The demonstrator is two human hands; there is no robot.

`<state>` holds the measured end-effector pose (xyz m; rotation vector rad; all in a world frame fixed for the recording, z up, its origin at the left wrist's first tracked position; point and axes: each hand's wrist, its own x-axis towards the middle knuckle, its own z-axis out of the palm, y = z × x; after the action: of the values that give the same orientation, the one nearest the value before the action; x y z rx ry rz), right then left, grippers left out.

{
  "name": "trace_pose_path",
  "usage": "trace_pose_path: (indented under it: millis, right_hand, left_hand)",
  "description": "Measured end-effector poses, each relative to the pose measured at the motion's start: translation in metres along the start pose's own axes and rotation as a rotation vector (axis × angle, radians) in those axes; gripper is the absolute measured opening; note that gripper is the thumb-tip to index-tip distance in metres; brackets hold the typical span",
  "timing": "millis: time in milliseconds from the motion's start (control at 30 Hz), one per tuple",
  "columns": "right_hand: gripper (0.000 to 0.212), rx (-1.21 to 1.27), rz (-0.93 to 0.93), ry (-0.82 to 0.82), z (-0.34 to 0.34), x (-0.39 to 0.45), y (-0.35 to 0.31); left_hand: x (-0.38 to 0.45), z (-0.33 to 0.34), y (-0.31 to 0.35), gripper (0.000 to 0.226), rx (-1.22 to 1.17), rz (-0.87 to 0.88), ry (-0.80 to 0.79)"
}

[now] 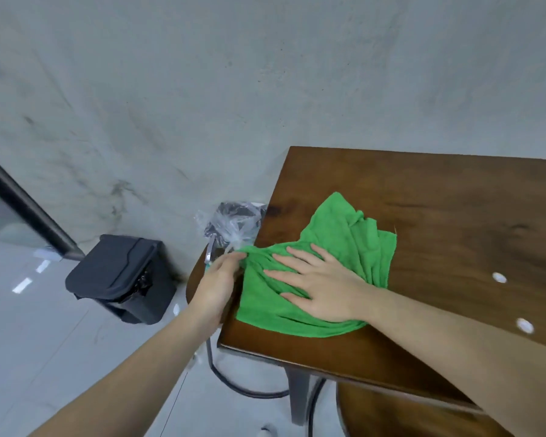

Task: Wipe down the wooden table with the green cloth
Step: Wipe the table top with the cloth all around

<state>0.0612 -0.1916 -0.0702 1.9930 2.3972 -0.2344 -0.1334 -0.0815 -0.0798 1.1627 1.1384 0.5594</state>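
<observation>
A rumpled bright green terry cloth (325, 263) lies on the near left corner of a dark brown wooden table (454, 216), its left edge reaching the table's left side. The person's right hand (322, 285) lies flat on top of the cloth, palm down with the fingers straight and spread, pointing toward the left edge of the table. The left hand (218, 285) is at that edge, its fingertips curled onto the cloth's left border; whether they truly pinch the fabric or only touch it cannot be told. Two small white round spots (499, 277) show on the tabletop to the right of the cloth. Just beyond the table's left edge, a clear crinkled plastic bag (230, 225) sits over something dark, above a round wooden stool seat (199, 279) partly hidden by the left hand. On the pale tiled floor (44, 342), well to the left, stands a black plastic bin with a closed lid (120, 272), close to the grey concrete wall (265, 74). A second rounded wooden seat (407, 417) shows under the table's near edge. No brand, label or writing can be read on anything in view.
</observation>
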Motion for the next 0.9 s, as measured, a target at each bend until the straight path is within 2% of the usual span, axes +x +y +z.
trace_pose_path:
  millis: [100, 167, 267, 433, 533, 733, 900]
  right_hand:
    - [0.062, -0.007, 0.007, 0.028, 0.003, -0.027, 0.009]
    - [0.061, -0.011, 0.080, 0.041, 0.006, -0.035, 0.015]
    - [0.062, -0.015, 0.232, 0.028, 0.004, -0.027, 0.018]
    - [0.069, 0.022, 0.537, -0.040, 0.000, 0.017, 0.002]
    - [0.073, 0.044, 0.630, -0.035, 0.001, 0.036, -0.029]
    - [0.070, 0.001, 0.444, 0.063, 0.018, 0.014, -0.115]
    - [0.060, -0.104, 0.254, 0.113, 0.030, -0.034, -0.123]
  left_hand:
    - [-0.023, -0.005, -0.011, 0.029, 0.122, 0.071, 0.034]
    - [-0.038, -0.007, -0.014, 0.025, 0.209, 0.107, 0.024]
    - [-0.051, -0.011, -0.016, 0.030, 0.286, 0.138, -0.021]
    - [-0.055, -0.029, -0.019, 0.025, 0.259, 0.129, -0.048]
    - [-0.053, -0.042, -0.024, 0.024, 0.198, 0.088, -0.098]
    - [-0.052, -0.056, -0.024, 0.016, 0.183, 0.098, -0.138]
    - [-0.061, -0.048, -0.017, 0.032, 0.345, 0.174, -0.257]
